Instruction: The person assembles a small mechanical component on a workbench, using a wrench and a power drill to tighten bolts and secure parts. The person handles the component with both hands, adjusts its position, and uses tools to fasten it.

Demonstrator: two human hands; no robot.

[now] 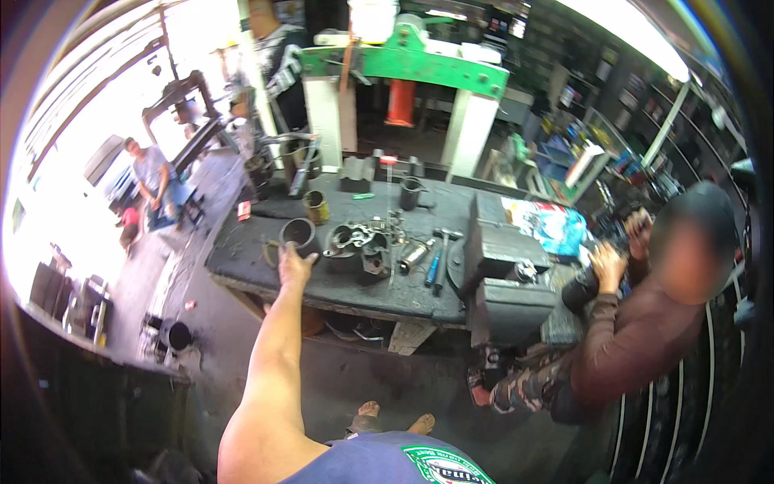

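My left hand (295,266) reaches over the near left part of the workbench (242,262) and grips the near side of a dark metal cylinder sleeve (299,231), whose open round end faces up. Its thumb points right, and some fingers are hidden by the sleeve. Just right of it lies a cast metal engine part (355,239) with several openings. A yellowish metal sleeve (316,207) stands behind. Further right lie a shiny metal cylinder (416,255), a hammer (447,235) and a blue-handled tool (434,265). My right hand does not show.
A large bench vise (509,266) stands at the bench's right end. Beyond it, a co-worker (645,323) has both hands raised near dark parts. Behind the bench rises a green press frame (411,68). Another person (153,179) sits at the far left.
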